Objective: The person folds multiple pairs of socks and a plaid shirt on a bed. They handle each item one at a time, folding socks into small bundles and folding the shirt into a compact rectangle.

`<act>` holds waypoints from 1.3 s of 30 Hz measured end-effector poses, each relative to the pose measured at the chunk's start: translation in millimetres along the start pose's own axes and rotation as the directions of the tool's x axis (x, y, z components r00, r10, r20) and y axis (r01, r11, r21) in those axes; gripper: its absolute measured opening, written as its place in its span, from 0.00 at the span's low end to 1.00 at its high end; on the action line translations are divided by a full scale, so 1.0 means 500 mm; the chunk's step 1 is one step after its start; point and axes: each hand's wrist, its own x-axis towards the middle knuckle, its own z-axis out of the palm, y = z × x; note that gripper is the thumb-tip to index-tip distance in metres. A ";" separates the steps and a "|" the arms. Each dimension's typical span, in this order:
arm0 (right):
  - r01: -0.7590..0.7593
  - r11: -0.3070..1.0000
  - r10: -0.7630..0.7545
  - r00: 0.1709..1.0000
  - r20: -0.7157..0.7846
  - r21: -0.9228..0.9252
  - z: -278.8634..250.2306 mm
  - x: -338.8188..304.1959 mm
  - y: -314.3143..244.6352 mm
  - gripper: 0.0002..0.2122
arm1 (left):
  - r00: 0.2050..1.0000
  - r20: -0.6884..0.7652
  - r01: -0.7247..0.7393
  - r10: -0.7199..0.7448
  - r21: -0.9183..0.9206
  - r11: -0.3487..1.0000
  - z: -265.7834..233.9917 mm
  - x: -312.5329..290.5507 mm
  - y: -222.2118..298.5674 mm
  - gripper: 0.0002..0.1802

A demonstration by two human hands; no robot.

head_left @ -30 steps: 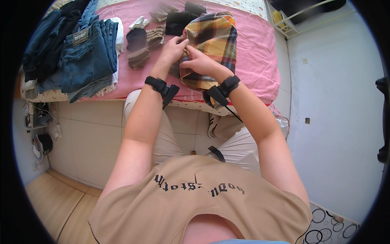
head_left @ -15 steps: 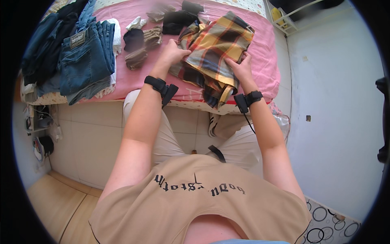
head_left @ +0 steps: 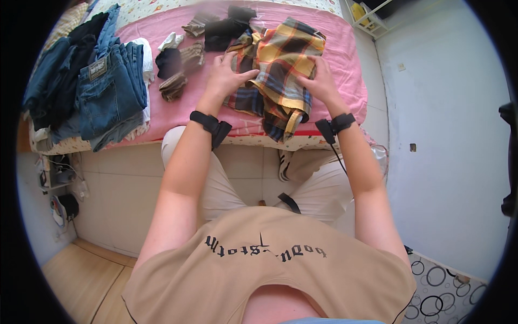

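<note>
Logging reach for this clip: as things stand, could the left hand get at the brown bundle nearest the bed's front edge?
Probably yes: the brown bundle lies left of the left hand, with only pink sheet showing between them, and that hand looks open.

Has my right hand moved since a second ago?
Yes. The right hand has moved rightward, nearer the right edge of the pink sheet.

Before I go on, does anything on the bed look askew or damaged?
The plaid garment looks askew: it lies bunched, unlike the folded jeans, its lower end lapping over the front edge of the pink sheet. No damage shows.
</note>
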 end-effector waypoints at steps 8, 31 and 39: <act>-0.214 0.976 0.204 0.966 0.159 0.049 -0.037 0.284 0.144 0.41 | 0.964 0.244 -0.121 0.104 0.058 0.991 -0.018 -0.040 0.058 0.57; -0.429 0.895 0.421 0.713 0.562 -0.126 -0.334 0.293 0.490 0.15 | 0.785 0.501 -0.524 0.365 0.223 0.822 -0.091 0.322 0.107 0.29; -0.307 0.952 0.254 0.811 0.527 0.014 -0.215 0.228 0.380 0.28 | 0.800 0.481 -0.577 0.358 0.456 0.678 0.100 0.429 0.120 0.41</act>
